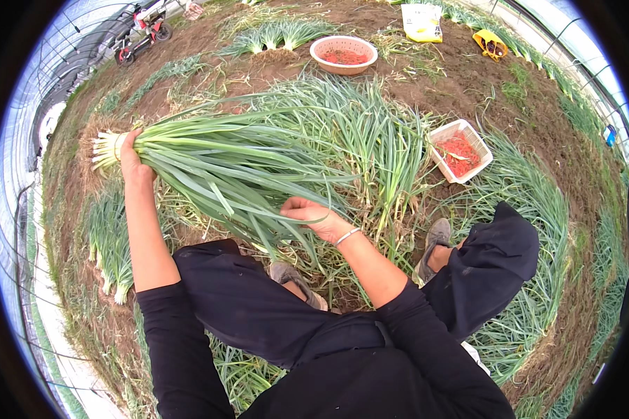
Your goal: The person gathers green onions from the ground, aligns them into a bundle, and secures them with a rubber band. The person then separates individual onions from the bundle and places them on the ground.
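Note:
A large bunch of green onions (230, 152) lies across the air before me, its white, rooted ends to the left and its long leaves fanning right. My left hand (136, 160) grips it just above the white ends, where a thin band seems to run around the stalks. Near the leaf tips, my right hand (314, 216) pinches a leaf or a few between thumb and fingers; exactly how many is hidden. Loose green onions (393, 162) lie in a heap on the ground beyond and beside the bunch.
A square plastic basket (486, 152) and a round plastic basin (322, 62) hold red bands or strips. Bundled onions (118, 251) lie at left, with more bundles (278, 36) at the back. A white-and-yellow bag (422, 23), a yellow bag (483, 39) and a red scooter (147, 34) stand farther off.

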Demonstrator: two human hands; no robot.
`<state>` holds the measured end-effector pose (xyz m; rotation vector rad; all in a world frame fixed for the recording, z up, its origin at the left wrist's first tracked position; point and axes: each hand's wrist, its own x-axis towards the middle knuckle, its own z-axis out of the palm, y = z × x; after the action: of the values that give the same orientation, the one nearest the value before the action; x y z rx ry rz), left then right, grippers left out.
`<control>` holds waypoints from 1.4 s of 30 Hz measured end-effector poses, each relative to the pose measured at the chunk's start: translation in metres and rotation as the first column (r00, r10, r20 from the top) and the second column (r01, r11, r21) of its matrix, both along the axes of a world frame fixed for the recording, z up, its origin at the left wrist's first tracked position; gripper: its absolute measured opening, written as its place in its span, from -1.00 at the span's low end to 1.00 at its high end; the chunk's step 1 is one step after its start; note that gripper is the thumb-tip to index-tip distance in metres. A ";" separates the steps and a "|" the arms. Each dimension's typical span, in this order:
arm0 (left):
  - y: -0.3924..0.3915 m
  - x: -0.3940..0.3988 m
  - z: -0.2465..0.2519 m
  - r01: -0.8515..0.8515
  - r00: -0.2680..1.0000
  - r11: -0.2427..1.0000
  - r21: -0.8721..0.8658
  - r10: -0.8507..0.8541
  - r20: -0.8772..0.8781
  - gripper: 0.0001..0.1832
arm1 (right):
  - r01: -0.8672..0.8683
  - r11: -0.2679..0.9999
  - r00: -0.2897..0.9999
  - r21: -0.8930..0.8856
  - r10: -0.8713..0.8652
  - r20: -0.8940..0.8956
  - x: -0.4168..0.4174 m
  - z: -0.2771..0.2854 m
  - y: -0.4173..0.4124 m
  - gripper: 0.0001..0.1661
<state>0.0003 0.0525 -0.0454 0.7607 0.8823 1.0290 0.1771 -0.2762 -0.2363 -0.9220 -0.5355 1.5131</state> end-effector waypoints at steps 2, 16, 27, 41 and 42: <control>0.004 0.002 -0.001 -0.021 1.000 1.000 0.000 0.021 -0.007 -0.76 | 0.247 0.968 0.950 -0.044 -0.251 -0.184 -0.006 -0.014 0.005 -0.85; 0.006 -0.013 -0.002 -0.034 0.999 0.999 0.012 0.034 -0.006 -0.78 | -0.030 0.999 0.997 0.028 0.028 0.068 0.021 0.001 -0.023 -0.73; 0.012 -0.016 -0.007 -0.065 0.998 0.998 -0.012 0.066 0.022 -0.79 | 0.601 0.784 0.789 -0.155 -0.613 -0.042 -0.015 0.001 -0.008 -0.82; -0.009 0.030 -0.011 -0.151 0.988 0.982 0.111 0.154 -0.016 -0.73 | 0.876 0.221 0.289 -0.429 -0.952 0.101 -0.004 -0.062 0.056 -0.82; -0.007 0.034 -0.007 -0.131 0.990 0.986 0.101 0.136 -0.042 -0.72 | 0.827 0.186 0.260 -0.531 -0.963 0.067 0.010 -0.081 0.053 -0.82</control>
<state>0.0341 0.0451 -0.0520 0.8210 0.9400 1.1831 0.1867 -0.2236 -0.3168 -1.0561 0.6540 0.5416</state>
